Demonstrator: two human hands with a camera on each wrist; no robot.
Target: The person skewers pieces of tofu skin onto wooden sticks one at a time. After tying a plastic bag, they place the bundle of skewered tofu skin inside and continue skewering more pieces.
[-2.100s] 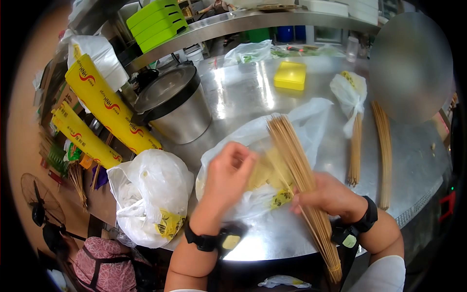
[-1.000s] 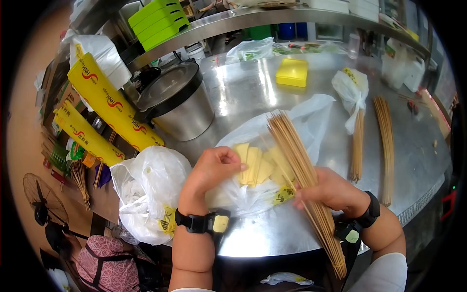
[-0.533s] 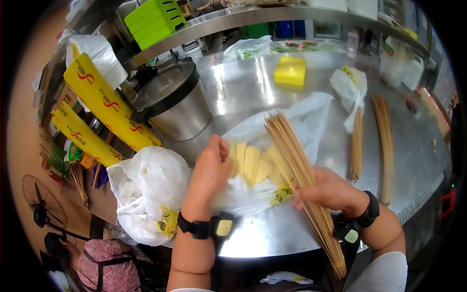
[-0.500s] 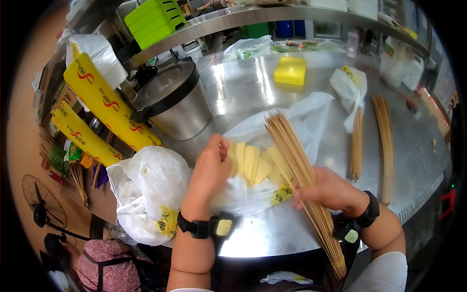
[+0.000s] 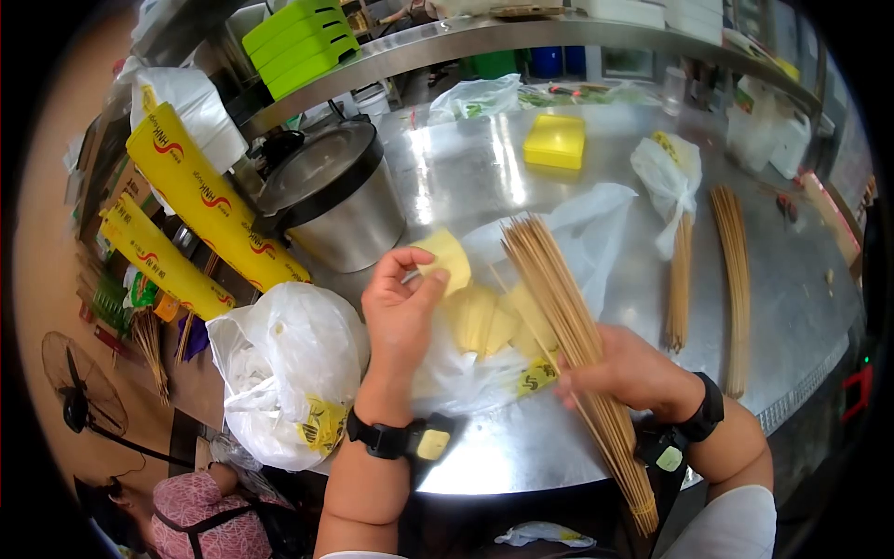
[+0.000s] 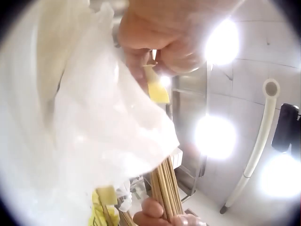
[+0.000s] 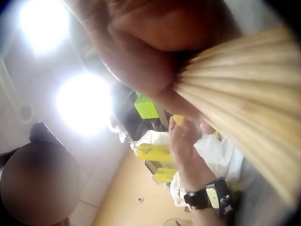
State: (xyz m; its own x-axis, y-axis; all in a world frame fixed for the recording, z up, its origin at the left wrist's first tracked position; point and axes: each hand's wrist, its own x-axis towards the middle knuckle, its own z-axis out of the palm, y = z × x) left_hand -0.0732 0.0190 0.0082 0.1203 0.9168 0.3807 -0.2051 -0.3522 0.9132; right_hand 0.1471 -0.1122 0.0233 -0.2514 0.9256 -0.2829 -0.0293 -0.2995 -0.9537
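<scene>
My left hand (image 5: 402,296) pinches a thin pale yellow slice (image 5: 445,261) between thumb and fingers, raised over the left side of a pile. In the left wrist view the slice (image 6: 158,89) hangs from the fingertips. More flat yellow slices (image 5: 477,321) lie overlapping on an opened white plastic bag (image 5: 596,219) on the steel table. My right hand (image 5: 629,373) grips a thick bundle of bamboo skewers (image 5: 557,284), slanted with a band near its lower end. One skewer (image 5: 526,317) sticks out from the bundle toward the slices.
A full white plastic bag (image 5: 289,373) sits left of my left arm, with a lidded steel pot (image 5: 345,210) behind it. A yellow box (image 5: 554,142) stands farther back. At right lie a bagged skewer bundle (image 5: 678,279) and a loose one (image 5: 733,289).
My left hand has gone from beside the pile's left edge to holding up a single slice, turned toward the skewers. My right hand keeps its grip on the bundle in nearly the same place.
</scene>
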